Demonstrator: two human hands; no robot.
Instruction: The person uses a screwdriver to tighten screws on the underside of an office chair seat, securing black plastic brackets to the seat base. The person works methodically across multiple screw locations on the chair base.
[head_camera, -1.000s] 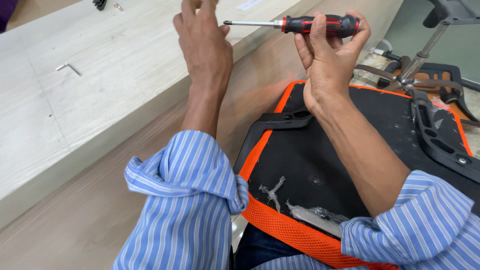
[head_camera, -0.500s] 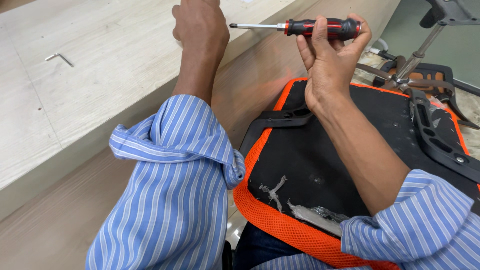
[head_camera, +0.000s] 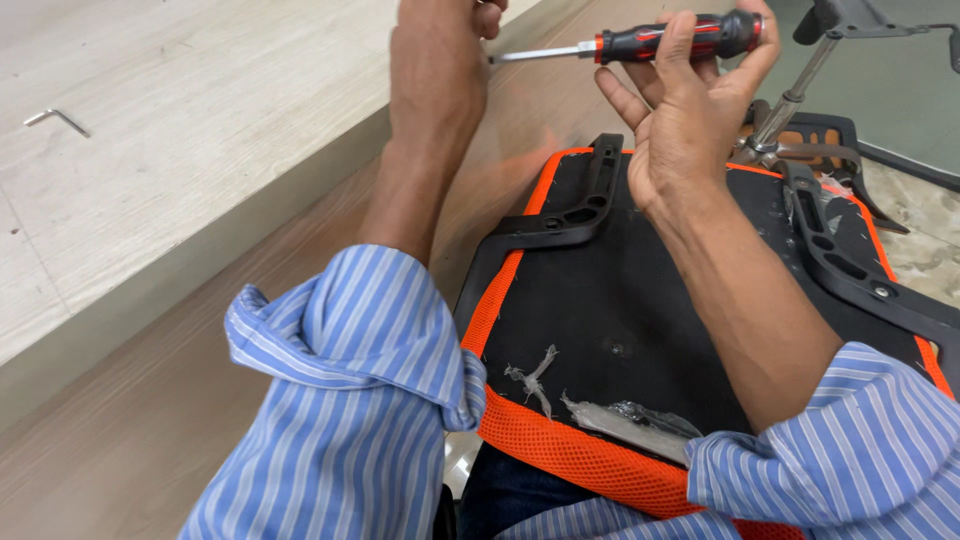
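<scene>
Head view: the right hand (head_camera: 690, 120) grips the red-and-black screwdriver (head_camera: 670, 40) at one o'clock, fingers wrapped round the handle. Since a second ago, the left hand (head_camera: 440, 60) has risen to twelve o'clock, and the shaft tip now meets its fingers; whether they pinch anything, I cannot tell. The upturned chair seat (head_camera: 620, 330) lies at four o'clock, a hex key (head_camera: 58, 120) at ten.
</scene>
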